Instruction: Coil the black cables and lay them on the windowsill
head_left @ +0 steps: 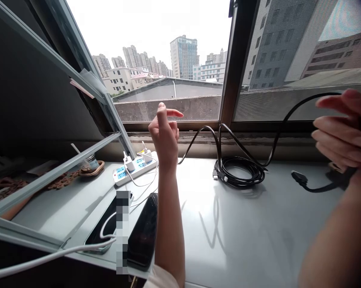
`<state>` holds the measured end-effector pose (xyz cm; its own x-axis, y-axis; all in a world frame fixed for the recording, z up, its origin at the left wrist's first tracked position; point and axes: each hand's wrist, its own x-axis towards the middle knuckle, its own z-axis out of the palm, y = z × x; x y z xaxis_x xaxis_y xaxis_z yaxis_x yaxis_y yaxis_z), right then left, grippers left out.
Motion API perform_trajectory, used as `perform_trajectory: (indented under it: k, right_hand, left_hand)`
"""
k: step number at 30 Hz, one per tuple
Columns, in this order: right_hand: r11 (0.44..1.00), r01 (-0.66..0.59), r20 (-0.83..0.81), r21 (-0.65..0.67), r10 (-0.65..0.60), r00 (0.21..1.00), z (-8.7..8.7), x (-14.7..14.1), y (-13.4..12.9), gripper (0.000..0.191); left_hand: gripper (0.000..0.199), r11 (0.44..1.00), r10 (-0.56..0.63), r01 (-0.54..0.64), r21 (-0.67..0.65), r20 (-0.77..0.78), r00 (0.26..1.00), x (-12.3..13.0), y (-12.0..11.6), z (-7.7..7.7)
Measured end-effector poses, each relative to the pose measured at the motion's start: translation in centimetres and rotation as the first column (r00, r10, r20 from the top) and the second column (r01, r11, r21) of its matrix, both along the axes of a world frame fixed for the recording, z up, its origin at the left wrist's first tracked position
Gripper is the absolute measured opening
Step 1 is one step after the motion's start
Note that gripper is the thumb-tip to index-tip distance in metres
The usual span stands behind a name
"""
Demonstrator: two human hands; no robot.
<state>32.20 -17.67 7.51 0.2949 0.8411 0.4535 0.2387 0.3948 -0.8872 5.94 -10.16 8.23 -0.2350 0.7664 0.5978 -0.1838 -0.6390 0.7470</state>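
Note:
My left hand (166, 134) is raised in front of the window, thumb up and index finger stretched out to the right, apart from each other. Its other fingers are curled, and I see nothing in it. At the right edge my right hand (344, 130) is closed round a black cable (284, 124). The plug end (299, 177) of a black cable hangs out below that hand, pointing left. Between the hands, a coil of black cable (240, 172) with light-tipped connectors lies on the white table (252, 232), and loops of cable rise behind it.
A white power strip (135, 170) with chargers stands at the left. Two dark phones (143, 236) lie near the front edge, one beneath a white cable (33, 262). A metal frame (54, 160) slants across the left. Behind it is a small cup (92, 162). Windows line the back.

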Motion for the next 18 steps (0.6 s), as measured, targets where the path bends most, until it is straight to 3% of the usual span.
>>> perform_trajectory:
  k: [3,5,7,12,18]
  right_hand:
    - [0.998,0.057,-0.085,0.017,-0.056,0.995,0.7,-2.4,0.2,0.025]
    - [0.990,0.137,-0.036,-0.030,-0.138,0.990,0.7,-3.2,0.4,0.032]
    - [0.984,0.144,0.020,-0.102,-0.143,0.990,0.6,-3.6,0.5,0.045]
    - [0.971,-0.027,-0.003,-0.236,0.027,1.000,0.0,-4.7,1.6,0.066]
    - [0.918,-0.270,-0.078,-0.291,0.258,0.963,-0.8,-6.9,3.3,0.060]
  left_hand:
    - [0.049,0.996,-0.085,0.082,0.046,0.067,0.994,0.2,-1.2,0.4]
    - [0.047,0.988,-0.132,0.125,0.086,0.082,0.988,0.5,-1.9,0.6]
    - [0.047,0.977,-0.167,0.153,0.149,0.083,0.983,1.0,-2.7,0.7]
    - [0.051,0.959,-0.223,0.223,0.172,-0.023,0.975,2.9,-4.6,0.8]
    - [0.055,0.937,-0.304,0.301,0.178,-0.011,0.953,4.2,-5.7,0.8]
